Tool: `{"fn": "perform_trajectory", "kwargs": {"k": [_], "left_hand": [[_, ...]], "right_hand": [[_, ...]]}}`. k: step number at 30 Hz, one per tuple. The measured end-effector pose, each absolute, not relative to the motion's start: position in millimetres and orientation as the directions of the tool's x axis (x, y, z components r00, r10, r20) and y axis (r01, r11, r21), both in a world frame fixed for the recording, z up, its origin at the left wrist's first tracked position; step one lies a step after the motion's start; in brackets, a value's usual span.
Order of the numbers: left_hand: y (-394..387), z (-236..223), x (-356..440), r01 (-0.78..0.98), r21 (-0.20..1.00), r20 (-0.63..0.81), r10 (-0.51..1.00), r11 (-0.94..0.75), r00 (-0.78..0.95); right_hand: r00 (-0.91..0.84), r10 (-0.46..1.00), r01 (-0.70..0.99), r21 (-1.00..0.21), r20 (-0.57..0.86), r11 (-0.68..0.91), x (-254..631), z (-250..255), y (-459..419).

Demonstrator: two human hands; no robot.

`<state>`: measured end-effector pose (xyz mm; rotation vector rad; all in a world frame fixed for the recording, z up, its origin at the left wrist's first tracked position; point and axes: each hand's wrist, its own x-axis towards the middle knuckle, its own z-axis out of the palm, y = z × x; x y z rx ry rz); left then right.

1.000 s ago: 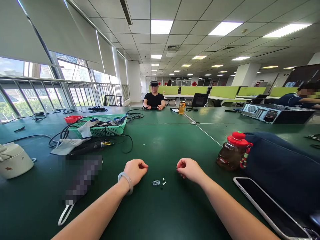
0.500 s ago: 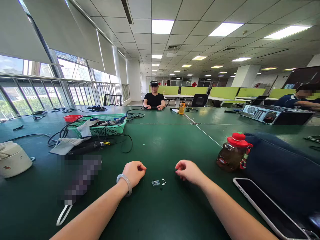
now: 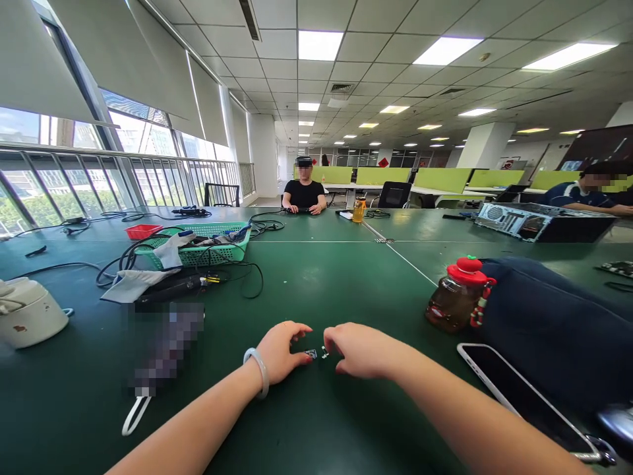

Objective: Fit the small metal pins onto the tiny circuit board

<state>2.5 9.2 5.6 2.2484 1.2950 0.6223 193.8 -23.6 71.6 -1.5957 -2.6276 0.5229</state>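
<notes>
A small circuit board [image 3: 310, 354] lies on the green table in front of me, partly covered by my left thumb. My left hand [image 3: 283, 351] has a pale bangle at the wrist; its thumb and fingers are spread around the board without closing on it. Just right of the board is a tiny white-and-metal piece [image 3: 325, 353]. Over that piece, my right hand [image 3: 360, 349] curves with index finger at its edge and thumb held apart below. Whether the right fingertip touches the piece, I cannot tell.
To the right are a phone [image 3: 524, 402], a dark blue bag [image 3: 554, 323] and a red-lidded bottle [image 3: 452, 300]. Leftward sit a green basket [image 3: 222, 254] with cables, a blurred purple pouch [image 3: 168, 349] and a white pot-like object [image 3: 30, 313]. A person [image 3: 304, 191] sits opposite.
Both hands have moved inward toward the two small parts. Their fingers, curled before, have spread. The left thumb has come over part of the circuit board.
</notes>
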Motion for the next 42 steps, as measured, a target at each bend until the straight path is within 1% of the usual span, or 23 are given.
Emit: {"fn": "perform_trajectory", "kwargs": {"k": [1, 2, 6, 12, 16, 23, 31, 35, 42], "left_hand": [[7.2, 3.7, 2.6, 0.675, 0.575, 0.142, 0.869, -0.462, 0.474], [5.6, 1.7, 2.6, 0.682, 0.556, 0.135, 0.861, -0.475, 0.49], [2.9, -4.2, 3.1, 0.698, 0.521, 0.135, 0.855, -0.491, 0.5], [2.6, -6.1, 7.1, 0.704, 0.509, 0.135, 0.854, -0.495, 0.503], [2.8, -7.5, 8.0, 0.7, 0.495, 0.142, 0.843, -0.515, 0.52], [1.3, -6.4, 6.8, 0.692, 0.471, 0.178, 0.828, -0.547, 0.532], [0.3, -5.3, 7.5, 0.688, 0.461, 0.196, 0.82, -0.561, 0.537], [0.8, -4.9, 7.5, 0.692, 0.458, 0.203, 0.824, -0.557, 0.529], [-0.3, -2.5, 7.6, 0.712, 0.447, 0.209, 0.837, -0.542, 0.506]], "right_hand": [[-0.449, 0.882, 0.874, -0.278, -0.146, 0.399, 190.5, 59.7, -20.4], [-0.429, 0.894, 0.877, -0.295, -0.128, 0.379, 189.3, 48.5, -16.8], [-0.374, 0.926, 0.849, -0.419, -0.045, 0.323, 192.8, 17.8, -7.8], [-0.361, 0.932, 0.77, -0.55, 0.04, 0.322, 197.6, -1.2, -8.8], [-0.374, 0.926, 0.73, -0.599, 0.052, 0.329, 199.3, -5.2, -9.3], [-0.381, 0.923, 0.74, -0.583, 0.047, 0.335, 198.9, -4.4, -12.4], [-0.415, 0.908, 0.775, -0.504, 0.049, 0.381, 197.9, -3.3, -14.8], [-0.424, 0.899, 0.769, -0.479, 0.114, 0.423, 197.9, -6.0, -16.4], [-0.365, 0.899, 0.727, -0.53, 0.241, 0.437, 194.7, -2.2, -19.6]]}}
